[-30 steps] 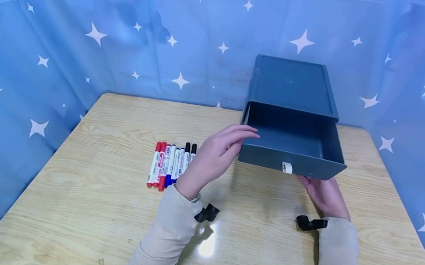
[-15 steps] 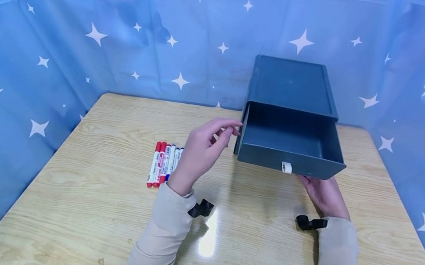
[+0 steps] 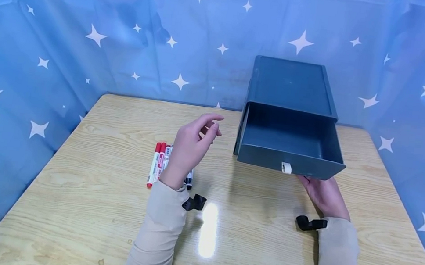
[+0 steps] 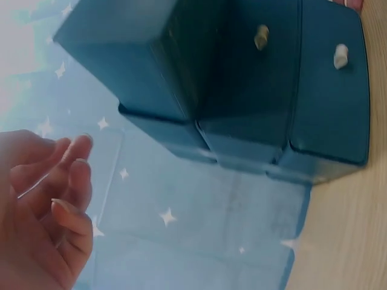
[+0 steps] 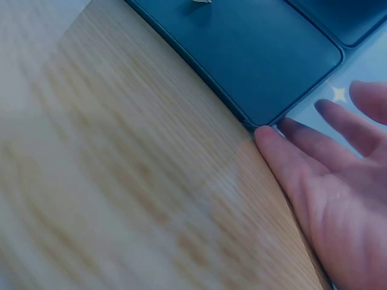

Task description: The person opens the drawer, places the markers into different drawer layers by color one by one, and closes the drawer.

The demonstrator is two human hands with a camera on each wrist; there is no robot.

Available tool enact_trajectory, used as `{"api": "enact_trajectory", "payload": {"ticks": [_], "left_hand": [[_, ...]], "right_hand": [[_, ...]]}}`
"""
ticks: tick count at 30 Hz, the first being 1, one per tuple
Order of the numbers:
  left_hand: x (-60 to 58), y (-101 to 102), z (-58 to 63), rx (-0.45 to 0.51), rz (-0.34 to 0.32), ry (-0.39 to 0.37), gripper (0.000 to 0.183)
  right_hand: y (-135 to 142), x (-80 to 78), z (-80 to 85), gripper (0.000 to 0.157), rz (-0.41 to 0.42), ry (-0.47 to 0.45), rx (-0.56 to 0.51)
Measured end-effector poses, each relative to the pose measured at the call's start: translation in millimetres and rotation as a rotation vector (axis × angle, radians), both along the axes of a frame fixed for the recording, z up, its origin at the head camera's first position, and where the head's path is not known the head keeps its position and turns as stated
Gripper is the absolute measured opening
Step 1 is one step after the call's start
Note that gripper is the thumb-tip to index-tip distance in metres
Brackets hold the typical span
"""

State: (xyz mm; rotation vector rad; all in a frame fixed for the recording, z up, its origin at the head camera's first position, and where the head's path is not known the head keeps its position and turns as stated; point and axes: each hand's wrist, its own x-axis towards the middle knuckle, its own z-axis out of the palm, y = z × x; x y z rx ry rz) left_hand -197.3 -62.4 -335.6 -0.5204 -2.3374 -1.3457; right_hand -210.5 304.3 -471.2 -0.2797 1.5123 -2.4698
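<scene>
A dark blue drawer cabinet (image 3: pixel 294 85) stands at the back right with its top drawer (image 3: pixel 290 162) pulled out. The left wrist view shows the two lower drawers (image 4: pixel 329 90) pushed in, each with a small pale pull tab. My left hand (image 3: pixel 191 145) hovers left of the cabinet, above the markers, its fingers loosely bent and holding nothing. My right hand (image 3: pixel 325 197) lies low by the cabinet's right side. In the right wrist view its fingers (image 5: pixel 296 157) are extended, a fingertip right at the bottom corner of the cabinet.
Several whiteboard markers (image 3: pixel 153 167) with red and black caps lie in a row on the wooden table (image 3: pixel 91 179), partly hidden under my left hand and wrist. A blue curtain (image 3: pixel 134 52) with white stars hangs behind and at both sides.
My left hand has drawn away from the open drawer's left front corner, moving left over the markers. My right hand and the cabinet stay in place, the drawer still pulled out.
</scene>
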Motion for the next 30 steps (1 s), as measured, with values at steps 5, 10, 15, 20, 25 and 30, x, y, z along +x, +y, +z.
{"api": "enact_trajectory", "payload": {"ticks": [5, 10, 15, 20, 25, 30], "left_hand": [[-7.5, -11, -8.9, -0.116, 0.062, -0.064, 0.025], [-13.4, -18, -18.9, -0.189, 0.114, -0.16, 0.024], [-19.6, -20, -32.3, -0.269, 0.164, -0.298, 0.024], [-26.9, -22, -51.5, -0.362, 0.194, -0.398, 0.026], [-29.2, -24, -67.1, -0.44, 0.227, -0.488, 0.03], [-28.8, -25, -77.2, -0.493, 0.236, -0.574, 0.035]], "right_hand": [[0, -0.1, 0.4, 0.047, 0.003, 0.003, -0.008], [1, 0.2, 0.6, 0.046, 0.007, 0.004, -0.015], [1, -0.6, -0.9, 0.046, 0.004, 0.01, -0.015], [1, -0.5, -1.3, 0.047, -0.012, -0.003, -0.024], [0, 0.7, 0.3, 0.05, -0.019, -0.006, -0.055], [0, 3.3, 1.9, 0.053, -0.02, 0.032, -0.035]]}}
